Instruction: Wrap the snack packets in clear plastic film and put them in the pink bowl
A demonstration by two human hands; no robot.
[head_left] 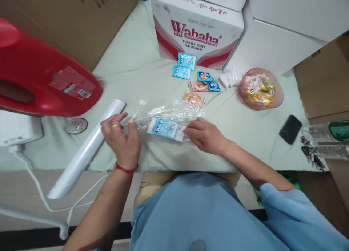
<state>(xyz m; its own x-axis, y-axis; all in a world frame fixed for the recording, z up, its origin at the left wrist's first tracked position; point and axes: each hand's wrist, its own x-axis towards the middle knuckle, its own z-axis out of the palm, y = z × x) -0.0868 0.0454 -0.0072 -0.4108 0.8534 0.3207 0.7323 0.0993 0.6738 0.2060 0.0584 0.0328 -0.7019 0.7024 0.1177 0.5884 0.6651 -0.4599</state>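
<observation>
A blue-and-white sachet (166,128) lies flat near the table's front edge, with a white strip showing at both ends. My right hand (205,135) is closed, its fingertips pinching the sachet's right end. Just behind it a crumpled clear plastic bag (170,111) is spread out. My left hand (121,136), wearing a ring and a red cord bracelet, has thumb and fingers apart at the bag's left end; whether the thumb touches the film I cannot tell. Beside that hand a white plastic roll (87,149) slants over the table edge.
Beyond the bag lie light blue sachets (187,61), dark blue sachets (208,79) and wrapped biscuits (193,98). A pink bowl (278,98) holds yellow snack packs. A Wahaha carton (196,29) stands behind; a red jug (49,73) is left, a black object (290,129) right.
</observation>
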